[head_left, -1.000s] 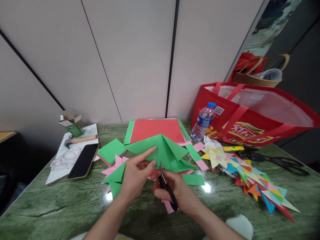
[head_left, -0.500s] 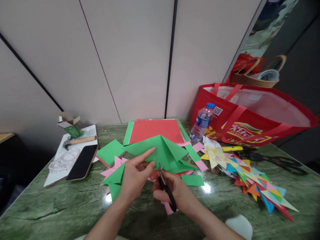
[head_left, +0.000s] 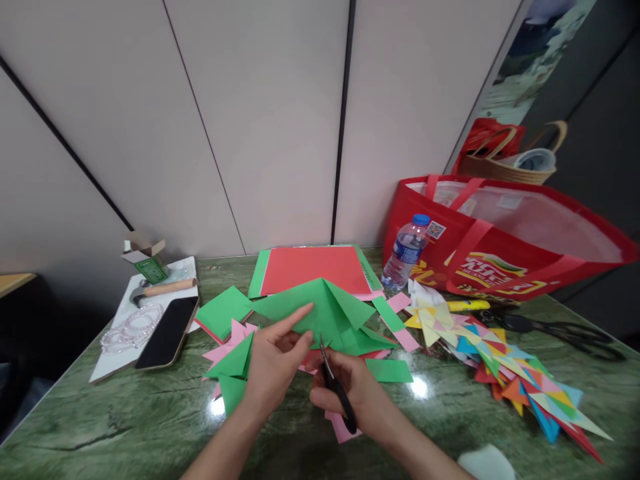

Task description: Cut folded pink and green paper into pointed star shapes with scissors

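A folded sheet of green paper [head_left: 327,320] stands up slightly from the table at the centre. My left hand [head_left: 277,357] pinches its lower left part between thumb and fingers, index finger stretched along the surface. In my right hand [head_left: 345,390] are small scissors [head_left: 337,387] with black handles, their tips at the paper's lower edge near a short cut. More folded green paper [head_left: 233,367] and pink cut pieces [head_left: 233,340] lie left of my hands. A green strip [head_left: 389,370] rests to the right, and a pink scrap [head_left: 341,427] lies below the scissors.
Behind is a stack of red and green sheets [head_left: 315,269]. On the left are a phone [head_left: 167,333], a hammer [head_left: 163,289] and a small box [head_left: 147,260]. To the right stand a water bottle [head_left: 406,253] and red bag [head_left: 500,247], near larger scissors [head_left: 560,330] and colourful folded paper [head_left: 520,373].
The view has shifted slightly, so everything sits a little lower in the picture. Both hands keep nearly the same hold on the green paper and the scissors.
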A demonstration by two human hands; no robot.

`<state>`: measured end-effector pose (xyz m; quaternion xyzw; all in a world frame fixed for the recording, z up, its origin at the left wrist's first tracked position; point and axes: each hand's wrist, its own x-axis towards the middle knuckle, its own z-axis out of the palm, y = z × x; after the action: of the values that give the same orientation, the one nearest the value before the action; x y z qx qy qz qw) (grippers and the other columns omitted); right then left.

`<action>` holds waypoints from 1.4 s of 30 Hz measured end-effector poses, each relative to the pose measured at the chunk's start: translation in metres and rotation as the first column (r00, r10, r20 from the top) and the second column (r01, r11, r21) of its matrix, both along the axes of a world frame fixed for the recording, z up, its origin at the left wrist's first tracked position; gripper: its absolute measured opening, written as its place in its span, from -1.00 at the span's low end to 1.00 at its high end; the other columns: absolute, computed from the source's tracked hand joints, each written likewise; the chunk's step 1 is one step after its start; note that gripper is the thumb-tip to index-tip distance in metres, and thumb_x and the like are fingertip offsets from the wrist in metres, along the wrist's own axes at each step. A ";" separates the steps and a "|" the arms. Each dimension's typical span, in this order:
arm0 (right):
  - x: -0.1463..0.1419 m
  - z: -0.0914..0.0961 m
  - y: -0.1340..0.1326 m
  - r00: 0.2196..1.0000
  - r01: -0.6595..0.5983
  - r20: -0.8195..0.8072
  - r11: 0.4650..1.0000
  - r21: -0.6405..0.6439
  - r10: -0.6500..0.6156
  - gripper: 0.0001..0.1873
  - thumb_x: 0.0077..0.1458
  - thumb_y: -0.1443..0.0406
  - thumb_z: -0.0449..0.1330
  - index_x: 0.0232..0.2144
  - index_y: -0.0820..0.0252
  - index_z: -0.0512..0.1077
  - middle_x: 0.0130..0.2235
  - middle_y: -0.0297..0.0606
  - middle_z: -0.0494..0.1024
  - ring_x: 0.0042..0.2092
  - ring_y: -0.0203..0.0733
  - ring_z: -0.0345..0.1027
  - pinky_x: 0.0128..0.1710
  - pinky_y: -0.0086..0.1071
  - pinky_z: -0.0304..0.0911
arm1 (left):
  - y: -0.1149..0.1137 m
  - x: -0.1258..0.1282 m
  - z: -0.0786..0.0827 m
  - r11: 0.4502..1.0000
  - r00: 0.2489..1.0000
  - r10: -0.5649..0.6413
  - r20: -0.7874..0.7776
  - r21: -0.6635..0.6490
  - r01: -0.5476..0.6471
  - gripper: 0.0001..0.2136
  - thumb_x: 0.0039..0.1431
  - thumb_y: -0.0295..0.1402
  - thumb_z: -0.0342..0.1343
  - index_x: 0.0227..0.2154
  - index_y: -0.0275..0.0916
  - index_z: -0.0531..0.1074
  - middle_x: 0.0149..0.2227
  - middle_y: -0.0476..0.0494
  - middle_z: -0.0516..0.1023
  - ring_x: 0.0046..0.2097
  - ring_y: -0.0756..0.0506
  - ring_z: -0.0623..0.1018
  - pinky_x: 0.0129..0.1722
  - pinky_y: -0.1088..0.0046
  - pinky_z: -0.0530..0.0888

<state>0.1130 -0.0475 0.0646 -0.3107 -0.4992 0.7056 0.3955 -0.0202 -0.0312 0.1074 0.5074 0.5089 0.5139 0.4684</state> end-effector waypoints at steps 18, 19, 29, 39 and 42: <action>-0.001 -0.014 0.002 0.997 0.037 0.069 0.999 0.024 -0.039 -0.59 -0.19 0.05 0.32 -0.42 0.21 0.33 -0.64 -0.53 0.21 -0.60 -0.42 -0.01 -0.63 -0.52 -0.03 | 0.000 -0.002 -0.004 1.000 0.999 -0.019 -0.037 0.017 0.019 -0.58 -0.03 -0.37 0.15 -0.04 -0.32 0.44 -0.66 0.11 0.07 -0.55 0.07 0.01 -0.61 0.55 0.00; -0.001 -0.015 0.002 0.996 0.040 0.073 0.999 0.022 -0.042 -0.59 -0.20 0.05 0.32 -0.43 0.22 0.33 -0.64 -0.52 0.23 -0.61 -0.42 0.01 -0.64 -0.52 -0.01 | 0.000 -0.001 -0.004 1.000 0.999 -0.019 -0.036 0.017 0.020 -0.57 -0.03 -0.37 0.15 -0.04 -0.32 0.43 -0.66 0.11 0.07 -0.55 0.07 0.01 -0.61 0.55 0.00; -0.001 -0.021 0.003 0.992 0.067 0.107 0.998 0.018 -0.068 -0.58 -0.19 0.03 0.31 -0.42 0.24 0.35 -0.67 -0.51 0.29 -0.68 -0.44 0.11 -0.69 -0.54 0.08 | 0.000 0.000 0.000 1.000 1.000 0.002 -0.018 0.004 -0.002 -0.57 -0.07 -0.36 0.17 -0.06 -0.32 0.46 -0.69 0.12 0.10 -0.57 0.08 0.03 -0.62 0.56 0.03; -0.003 -0.022 0.003 0.992 0.087 0.101 0.994 -0.062 -0.081 -0.50 -0.27 0.03 0.34 -0.36 0.24 0.34 -0.67 -0.44 0.40 -0.68 -0.37 0.21 -0.68 -0.51 0.12 | 0.000 0.000 0.000 1.000 1.000 0.016 0.016 0.004 -0.017 -0.59 -0.10 -0.38 0.18 -0.10 -0.29 0.49 -0.70 0.11 0.18 -0.60 0.09 0.09 -0.64 0.59 0.09; -0.002 -0.020 0.004 0.994 0.075 0.079 0.996 -0.050 -0.071 -0.49 -0.30 0.10 0.38 -0.32 0.24 0.35 -0.63 -0.44 0.42 -0.62 -0.35 0.23 -0.63 -0.50 0.14 | -0.001 0.002 0.000 1.000 1.000 -0.004 0.017 -0.007 0.004 -0.59 -0.11 -0.40 0.18 -0.11 -0.30 0.50 -0.71 0.12 0.17 -0.61 0.10 0.10 -0.66 0.61 0.08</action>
<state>0.1111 -0.0439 0.0443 -0.3660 -0.4837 0.6910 0.3931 -0.0180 -0.0323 0.1077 0.5025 0.5056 0.5156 0.4754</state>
